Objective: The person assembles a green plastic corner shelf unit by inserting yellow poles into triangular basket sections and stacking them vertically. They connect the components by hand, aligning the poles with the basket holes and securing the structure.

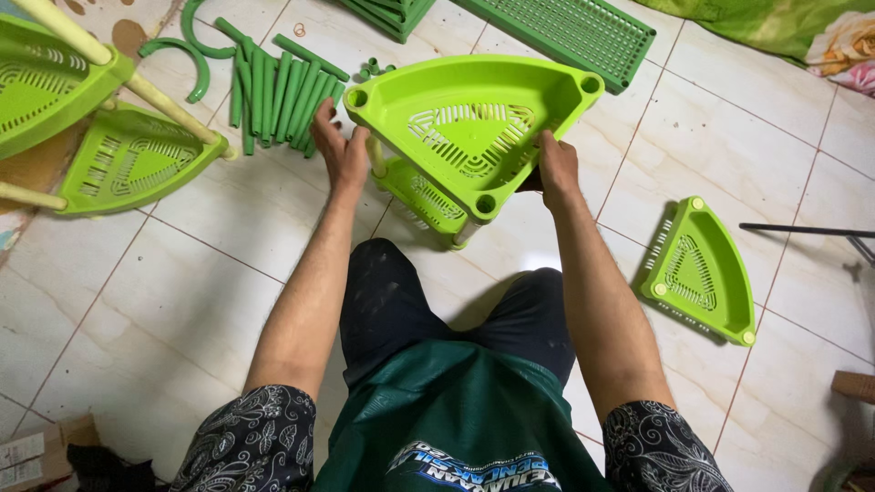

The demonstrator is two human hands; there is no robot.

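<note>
Lime triangular tray (474, 100) (slotted base, corner sockets)

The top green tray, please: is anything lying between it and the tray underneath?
Nothing visible: the top tray, gripped by the left hand and right hand, sits over the lower tray with only corner posts between.

Person wears short black sleeves (251, 442) with a white paisley-type pattern, bare forearms, a dark green apron-like garment (456, 419) with blue-and-white lettering at the near edge, and dark trousers (392, 301).
</note>
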